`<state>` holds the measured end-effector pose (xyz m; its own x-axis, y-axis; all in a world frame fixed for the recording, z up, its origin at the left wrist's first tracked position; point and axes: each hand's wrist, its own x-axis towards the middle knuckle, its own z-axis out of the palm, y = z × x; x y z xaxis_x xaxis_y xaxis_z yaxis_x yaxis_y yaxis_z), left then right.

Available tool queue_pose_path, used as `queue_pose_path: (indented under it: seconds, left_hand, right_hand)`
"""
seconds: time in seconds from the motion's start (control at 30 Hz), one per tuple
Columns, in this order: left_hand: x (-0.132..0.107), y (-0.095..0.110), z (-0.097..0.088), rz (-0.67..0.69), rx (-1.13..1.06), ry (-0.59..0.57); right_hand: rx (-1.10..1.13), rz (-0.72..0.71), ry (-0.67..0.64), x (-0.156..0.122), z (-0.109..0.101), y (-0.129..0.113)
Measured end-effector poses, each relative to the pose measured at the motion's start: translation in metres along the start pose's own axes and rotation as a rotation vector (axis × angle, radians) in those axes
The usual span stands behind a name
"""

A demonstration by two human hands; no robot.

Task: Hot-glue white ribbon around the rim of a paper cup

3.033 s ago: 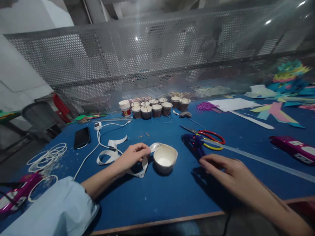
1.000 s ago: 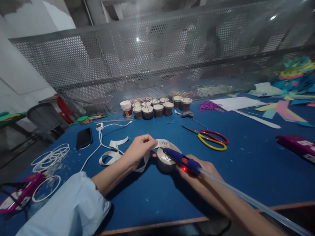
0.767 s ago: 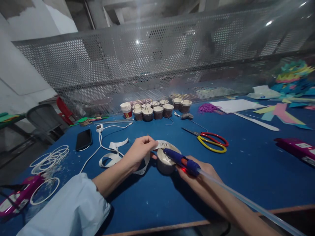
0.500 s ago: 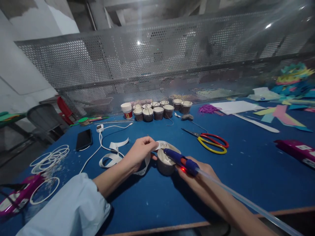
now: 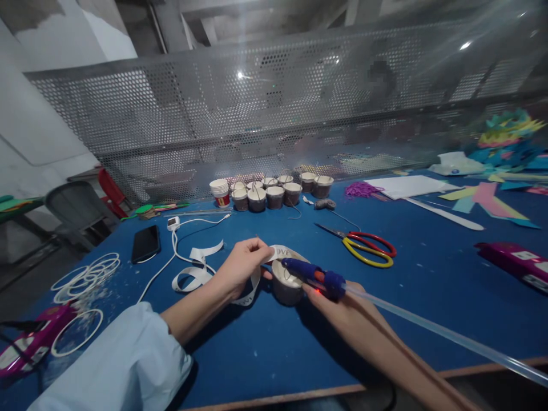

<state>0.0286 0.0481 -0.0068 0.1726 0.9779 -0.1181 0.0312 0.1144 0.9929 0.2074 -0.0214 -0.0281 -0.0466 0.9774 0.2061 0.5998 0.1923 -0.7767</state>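
My left hand (image 5: 247,261) is closed, pinching a white printed ribbon (image 5: 282,251) between thumb and fingers at the far-left rim of a small grey-wrapped paper cup (image 5: 286,290). The ribbon's loose length hangs below this hand and curls on the table to its left. A blue hot glue gun (image 5: 314,276) is in my right hand (image 5: 342,305), its red light lit and a long clear glue stick running out behind. Its nozzle points left, over the cup's mouth close to the ribbon. My right fingers, partly hidden by the gun, are also at the cup's right side.
Red-and-yellow-handled scissors (image 5: 368,249) lie right of the cup. Several wrapped cups (image 5: 274,197) and a stack of paper cups (image 5: 220,193) line the back. A phone (image 5: 146,244), white cable (image 5: 174,242) and white rings (image 5: 85,277) lie left; a magenta box (image 5: 514,262) lies right.
The glue gun has shifted slightly left and its rear end has tilted, so the glue stick lies flatter. My left hand stays on the ribbon at the cup's rim.
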Motion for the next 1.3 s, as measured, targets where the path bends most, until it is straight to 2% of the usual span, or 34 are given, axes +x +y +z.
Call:
queue_pose_path:
  seconds: [0.13,0.27,0.5,0.77,1.03,1.3]
  left_hand:
    - [-0.001,0.000,0.000,-0.008,-0.010,0.006]
    - [-0.002,0.000,0.000,-0.004,-0.004,0.005]
    - [-0.002,-0.003,-0.001,-0.005,0.006,-0.011]
    - [-0.004,0.000,-0.001,-0.026,-0.001,-0.003]
    - [-0.001,-0.005,-0.003,0.010,-0.015,-0.009]
    - [-0.003,-0.002,-0.002,0.002,-0.019,-0.007]
  right_hand:
    - [-0.030,-0.041,-0.064,0.000,-0.005,-0.003]
    - [-0.011,-0.011,-0.092,0.000,-0.006,-0.006]
    - [-0.026,0.007,0.060,0.000,0.001,-0.001]
    - [-0.074,0.008,0.091,-0.003,0.006,0.006]
    - [-0.031,0.005,-0.059,0.002,-0.007,-0.009]
    - [0.283,0.252,-0.235,0.003,-0.009,-0.006]
